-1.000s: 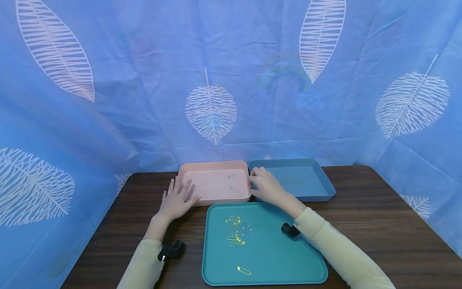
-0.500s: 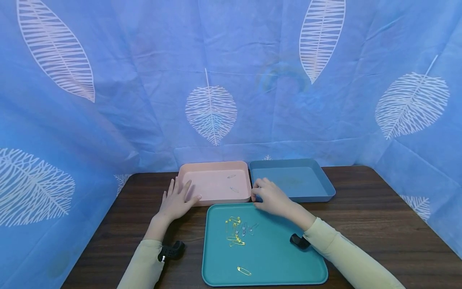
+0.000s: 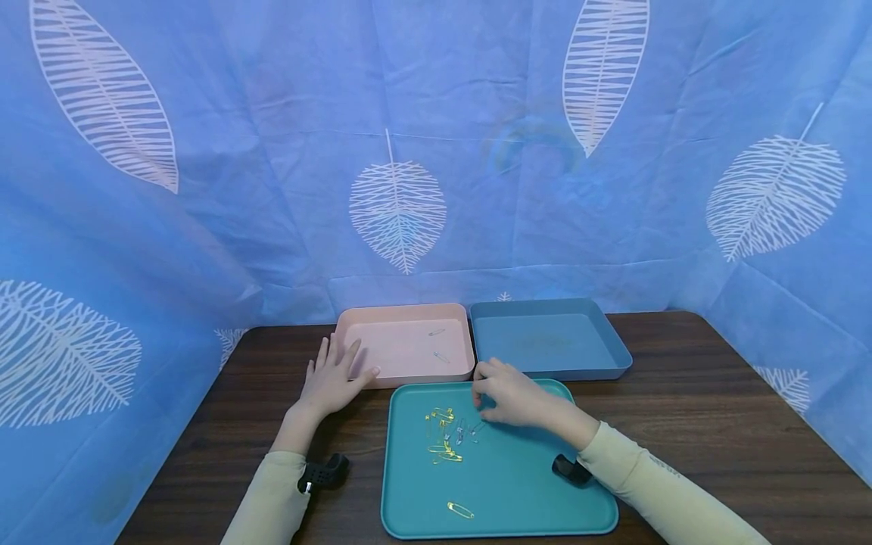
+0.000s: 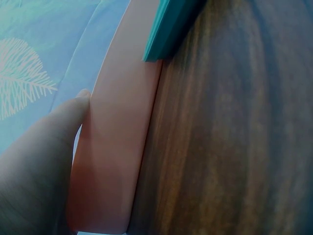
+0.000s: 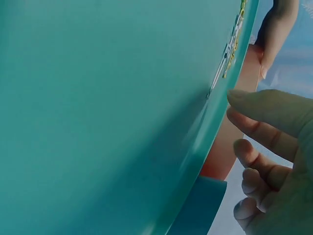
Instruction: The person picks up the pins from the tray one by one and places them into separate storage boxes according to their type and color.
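My right hand [image 3: 512,397] hovered over the teal tray [image 3: 531,484] beside the safety pins [image 3: 450,435], fingers [image 5: 254,152] loosely curled, seemingly empty per the wrist view. My left hand [image 3: 334,378] lay flat against the pink tray [image 3: 409,348].

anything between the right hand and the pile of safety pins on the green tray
Nothing: in the head view only bare tray floor separates the right hand from the pile of safety pins on the green tray. Its fingers hover just right of them.

Three trays sit on the surface: a pink tray [image 3: 354,322], a blue tray [image 3: 616,352] and a teal tray [image 3: 531,492]. Two safety pins [image 3: 437,344] lie in the pink one. The teal one holds a cluster of pins [image 3: 446,435] too tangled to count and one single pin [image 3: 460,510].
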A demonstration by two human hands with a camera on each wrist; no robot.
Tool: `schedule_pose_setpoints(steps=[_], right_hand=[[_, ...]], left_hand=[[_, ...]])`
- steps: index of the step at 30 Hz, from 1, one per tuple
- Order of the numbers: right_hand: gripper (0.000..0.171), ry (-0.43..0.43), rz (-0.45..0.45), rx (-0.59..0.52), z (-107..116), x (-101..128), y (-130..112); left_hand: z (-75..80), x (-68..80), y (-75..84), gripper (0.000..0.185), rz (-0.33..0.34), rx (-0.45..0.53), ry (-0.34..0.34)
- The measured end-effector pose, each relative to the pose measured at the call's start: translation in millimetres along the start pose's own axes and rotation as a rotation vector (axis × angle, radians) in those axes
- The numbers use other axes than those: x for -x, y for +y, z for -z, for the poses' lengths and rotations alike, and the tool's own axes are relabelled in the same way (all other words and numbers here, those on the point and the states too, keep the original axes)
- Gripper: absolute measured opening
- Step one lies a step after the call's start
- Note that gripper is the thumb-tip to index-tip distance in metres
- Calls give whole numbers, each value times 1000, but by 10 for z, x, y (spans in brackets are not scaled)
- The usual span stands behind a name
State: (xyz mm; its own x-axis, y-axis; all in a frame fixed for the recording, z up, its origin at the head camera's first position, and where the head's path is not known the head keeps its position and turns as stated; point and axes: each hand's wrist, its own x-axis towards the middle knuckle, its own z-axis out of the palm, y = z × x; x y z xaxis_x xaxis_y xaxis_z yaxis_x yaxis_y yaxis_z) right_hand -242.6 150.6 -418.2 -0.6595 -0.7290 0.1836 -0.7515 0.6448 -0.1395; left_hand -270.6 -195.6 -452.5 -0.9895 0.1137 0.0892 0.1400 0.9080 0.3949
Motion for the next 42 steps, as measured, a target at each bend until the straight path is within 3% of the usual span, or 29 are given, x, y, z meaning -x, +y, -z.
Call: schedule_pose_setpoints(steps=[9,27,42], right_hand=[[15,-85,-15,-41,-19,23,-31],[27,-164,-29,-48,-11,16,-48],[29,-116,3,-29,39,0,-2]], left_hand=[[24,-6,16,84,0,1,-9],[0,-24,7,85,-8,3,-2],[-28,-16,-26,86,1,16,3]])
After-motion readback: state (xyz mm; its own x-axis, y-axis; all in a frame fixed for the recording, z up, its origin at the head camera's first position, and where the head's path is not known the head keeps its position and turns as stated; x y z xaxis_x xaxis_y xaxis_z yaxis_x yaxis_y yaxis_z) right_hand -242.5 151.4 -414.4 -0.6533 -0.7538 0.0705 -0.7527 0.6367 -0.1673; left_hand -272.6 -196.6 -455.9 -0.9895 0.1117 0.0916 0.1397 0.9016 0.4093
